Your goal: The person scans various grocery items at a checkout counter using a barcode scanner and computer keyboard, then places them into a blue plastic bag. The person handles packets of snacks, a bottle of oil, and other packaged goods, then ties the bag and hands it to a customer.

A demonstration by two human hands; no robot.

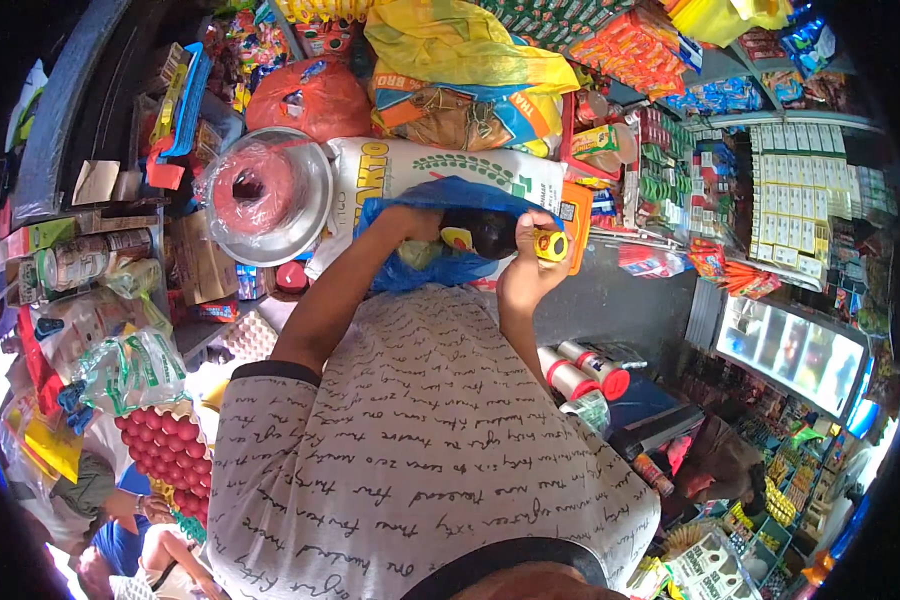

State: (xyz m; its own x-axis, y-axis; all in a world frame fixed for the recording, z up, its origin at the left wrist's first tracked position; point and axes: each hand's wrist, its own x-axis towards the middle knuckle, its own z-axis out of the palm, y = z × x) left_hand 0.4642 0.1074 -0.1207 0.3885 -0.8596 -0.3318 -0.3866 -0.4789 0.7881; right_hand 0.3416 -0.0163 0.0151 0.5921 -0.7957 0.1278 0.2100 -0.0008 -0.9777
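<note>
A thin blue plastic bag [461, 191] lies spread in front of my chest. In its mouth is a dark bottle [493, 234] on its side, with a yellow label and a yellow cap [550, 245] pointing right. My right hand [534, 262] grips the bottle by its neck, thumb on the near side, beside the bag's edge. My left hand [414, 223] reaches into the bag at the bottle's base; its fingers are partly hidden, so its grip is unclear. A pale greenish item [418, 253] shows in the bag below my left hand.
A white printed sack [450, 159] lies behind the bag. To its left, a metal basin [311, 217] holds a roll of pink plastic twine [251, 187]. Red eggs [157, 450] sit on trays at lower left, near other people. Packed shelves [795, 202] line the right.
</note>
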